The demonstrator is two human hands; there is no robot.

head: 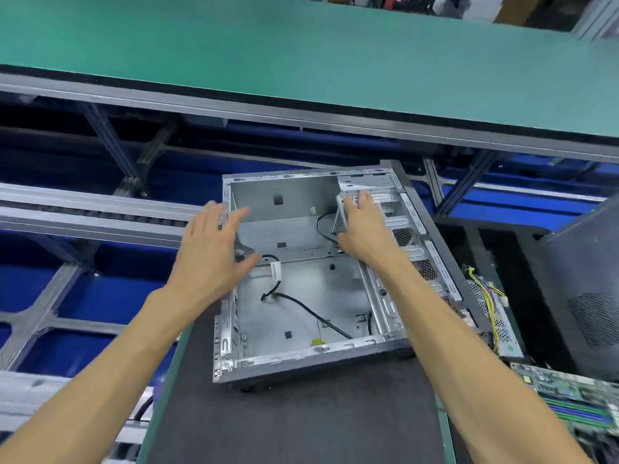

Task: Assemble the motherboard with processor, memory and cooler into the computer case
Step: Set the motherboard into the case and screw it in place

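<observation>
Two hands are on the computer case (301,289), which lies on its side on the dark mat (294,420) of our table, its open side up so the bare metal floor is reachable for the board. Our left hand (211,256) reaches to the case's left wall with fingers straight and spread, holding nothing that we can see. Our right hand (363,226) rests over the drive cage (385,209) at the far right corner, fingers extended, apparently steadying or positioning the shell. Loose black cables (311,313) trail across the floor and will likely need moving aside. We see the motherboard (576,396) waiting at the right edge, near the case but apart from it, not yet installed.
</observation>
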